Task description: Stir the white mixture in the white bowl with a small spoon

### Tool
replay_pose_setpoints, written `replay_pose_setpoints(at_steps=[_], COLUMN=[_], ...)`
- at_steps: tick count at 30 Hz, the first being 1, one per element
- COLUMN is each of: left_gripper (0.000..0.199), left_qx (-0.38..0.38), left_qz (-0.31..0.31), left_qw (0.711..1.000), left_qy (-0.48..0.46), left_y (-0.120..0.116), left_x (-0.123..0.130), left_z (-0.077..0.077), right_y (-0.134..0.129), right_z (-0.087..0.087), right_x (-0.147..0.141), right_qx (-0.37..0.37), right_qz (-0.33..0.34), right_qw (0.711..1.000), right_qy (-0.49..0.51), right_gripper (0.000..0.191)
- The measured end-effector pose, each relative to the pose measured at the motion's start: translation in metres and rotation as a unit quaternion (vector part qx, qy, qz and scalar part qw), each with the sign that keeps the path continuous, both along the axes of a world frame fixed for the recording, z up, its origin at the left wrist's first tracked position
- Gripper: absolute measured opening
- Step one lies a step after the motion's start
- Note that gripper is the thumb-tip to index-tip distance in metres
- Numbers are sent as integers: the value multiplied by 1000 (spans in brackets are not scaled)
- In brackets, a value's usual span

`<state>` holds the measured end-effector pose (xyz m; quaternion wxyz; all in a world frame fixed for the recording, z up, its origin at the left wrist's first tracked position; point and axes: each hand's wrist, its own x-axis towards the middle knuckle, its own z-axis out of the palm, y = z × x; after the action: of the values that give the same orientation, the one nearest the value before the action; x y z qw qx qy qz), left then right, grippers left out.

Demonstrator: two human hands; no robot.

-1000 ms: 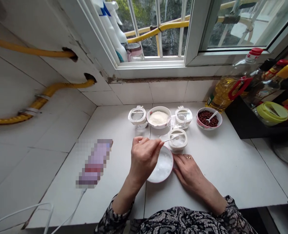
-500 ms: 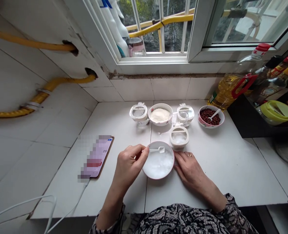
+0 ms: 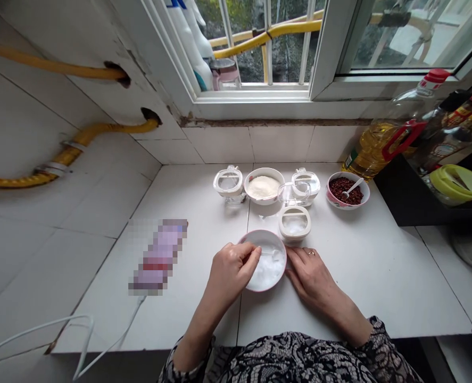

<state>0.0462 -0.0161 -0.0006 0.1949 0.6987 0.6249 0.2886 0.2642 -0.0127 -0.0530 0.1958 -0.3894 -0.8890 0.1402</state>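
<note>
Pinching the white spoon over the bowl, the left hand aligns its long axis nine-to-three o'clock, tip toward three, where the right hand, fingers extended, touches the bowl.

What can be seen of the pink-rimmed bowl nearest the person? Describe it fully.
The round, pink-rimmed bowl is white inside, perhaps ceramic, standing upright on the white tiled counter. It holds white granules. The right grip touches its right side; the left grip partly hides its left rim and holds a white spoon in or just above the granules.
</note>
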Motion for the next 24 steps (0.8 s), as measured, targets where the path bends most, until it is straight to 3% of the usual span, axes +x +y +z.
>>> replay_pose_setpoints(at_steps=[11,18,24], left_gripper=[37,36,35], left_qx=[-90,-141,-81], left_qz=[21,37,57], left_qw=[979,954,958], left_qy=[-183,-263,-269], left_y=[0,3,17], left_x=[-14,-22,-16], left_z=[10,6,18], right_y=[0,0,0], right_z=[-1,-1,-2], right_x=[0,1,0], right_qx=[0,-1,5], right_qz=[-4,-3,-1], right_qw=[1000,1000,1000], right_qy=[3,2,8], right_gripper=[57,57,58])
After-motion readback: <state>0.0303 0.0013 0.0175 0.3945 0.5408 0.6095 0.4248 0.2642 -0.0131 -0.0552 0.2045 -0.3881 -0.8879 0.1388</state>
